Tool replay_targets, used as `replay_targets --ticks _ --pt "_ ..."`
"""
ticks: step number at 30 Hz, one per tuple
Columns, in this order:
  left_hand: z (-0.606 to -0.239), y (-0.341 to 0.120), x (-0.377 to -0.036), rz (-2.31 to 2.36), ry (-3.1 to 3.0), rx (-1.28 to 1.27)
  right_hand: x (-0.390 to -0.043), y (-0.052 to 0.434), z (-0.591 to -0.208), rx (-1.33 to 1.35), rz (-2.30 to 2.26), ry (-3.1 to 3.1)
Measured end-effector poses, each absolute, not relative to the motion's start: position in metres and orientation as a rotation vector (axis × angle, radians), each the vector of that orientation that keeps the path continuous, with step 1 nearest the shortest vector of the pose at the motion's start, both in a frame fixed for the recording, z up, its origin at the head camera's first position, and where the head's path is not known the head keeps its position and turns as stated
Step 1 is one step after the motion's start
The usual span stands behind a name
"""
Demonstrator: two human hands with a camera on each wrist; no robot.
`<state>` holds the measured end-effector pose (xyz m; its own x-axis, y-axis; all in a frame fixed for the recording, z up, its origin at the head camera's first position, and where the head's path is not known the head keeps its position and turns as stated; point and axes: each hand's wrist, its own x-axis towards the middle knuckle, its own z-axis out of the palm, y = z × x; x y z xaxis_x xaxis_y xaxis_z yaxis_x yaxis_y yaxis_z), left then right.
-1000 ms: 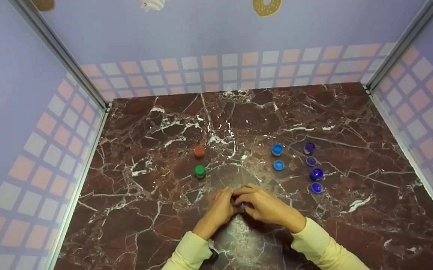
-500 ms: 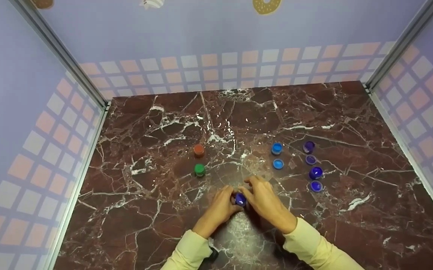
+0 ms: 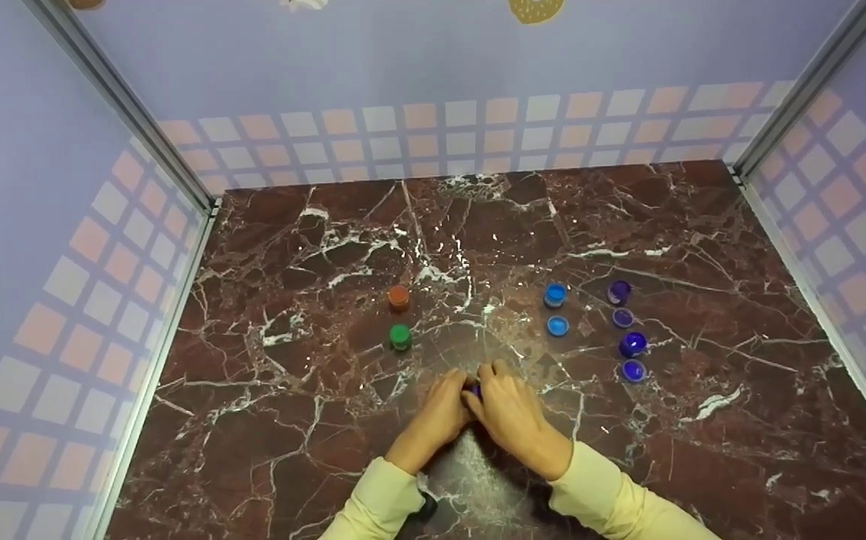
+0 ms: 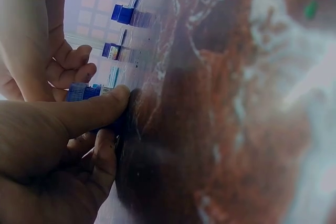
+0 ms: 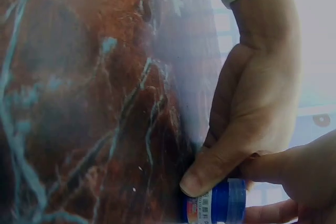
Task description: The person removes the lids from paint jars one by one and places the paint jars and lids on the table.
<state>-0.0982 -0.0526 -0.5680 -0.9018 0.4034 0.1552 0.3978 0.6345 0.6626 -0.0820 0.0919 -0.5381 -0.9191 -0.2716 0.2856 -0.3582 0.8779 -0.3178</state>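
Observation:
A small blue paint jar (image 5: 205, 208) with a white printed label stands low over the table, between the two hands. The left hand (image 3: 440, 409) grips its body, with the thumb (image 4: 100, 109) along the side. A ribbed blue lid (image 5: 236, 201) sits at the jar's top. The right hand (image 3: 509, 411) bends over it from the other side, thumb and fingers around the lid. In the head view the hands hide nearly all of this jar; only a spot of blue shows between them.
An orange jar (image 3: 399, 298) and a green jar (image 3: 400, 337) stand left of centre. On the right are a light blue jar (image 3: 555, 295), a purple jar (image 3: 618, 292) and a dark blue jar (image 3: 633, 344), each with a lid lying in front. Patterned walls surround the marbled table (image 3: 290, 450).
The right hand drew back from the jar half a second ago, uncovering its shiny blue top, and now covers it again. The left hand stays in place around the jar.

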Motion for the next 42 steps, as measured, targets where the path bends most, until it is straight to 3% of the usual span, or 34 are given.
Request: replay_targets --ticks 23,34,42 --pt "-0.569 -0.054 -0.099 1.191 2.827 0.721 -0.083 0.100 -0.534 0.732 0.708 -2.789" --pt "-0.569 -0.054 -0.100 1.152 2.832 0.684 -0.087 0.109 -0.532 0.989 0.731 -2.737" --pt "-0.570 -0.053 -0.100 1.170 2.804 0.644 -0.091 0.121 -0.539 1.064 1.058 -2.660"
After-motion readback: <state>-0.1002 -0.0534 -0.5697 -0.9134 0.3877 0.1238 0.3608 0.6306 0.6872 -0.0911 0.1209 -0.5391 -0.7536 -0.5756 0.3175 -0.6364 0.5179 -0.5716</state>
